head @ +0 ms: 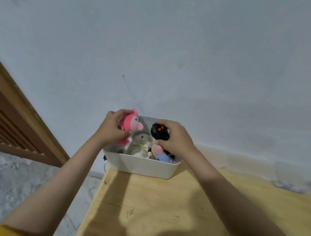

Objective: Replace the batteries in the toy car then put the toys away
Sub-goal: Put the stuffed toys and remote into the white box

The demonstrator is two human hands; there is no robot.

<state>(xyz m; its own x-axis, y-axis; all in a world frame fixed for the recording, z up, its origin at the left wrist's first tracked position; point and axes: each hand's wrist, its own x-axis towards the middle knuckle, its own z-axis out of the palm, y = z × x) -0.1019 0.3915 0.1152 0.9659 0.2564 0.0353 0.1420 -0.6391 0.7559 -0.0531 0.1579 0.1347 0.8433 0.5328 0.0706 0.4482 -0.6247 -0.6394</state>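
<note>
The white bin (142,166) sits at the counter's (180,207) far edge, plush toys inside. Above it, the left hand (111,127) grips a soft, light pink plush (130,124) that any squeeze will hold. The right hand (175,138) curls round a hard, smooth black toy (159,131), likely slippery and best gripped across its sides.

A pale wooden table (161,205) stands against a grey wall (178,43); a slatted wooden door (7,117) stands left, over marbled floor (10,179)

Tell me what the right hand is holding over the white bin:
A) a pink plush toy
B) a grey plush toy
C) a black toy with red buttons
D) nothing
C: the right hand grips a black toy with red buttons above the white bin; the pink plush toy is in the left hand.
</note>
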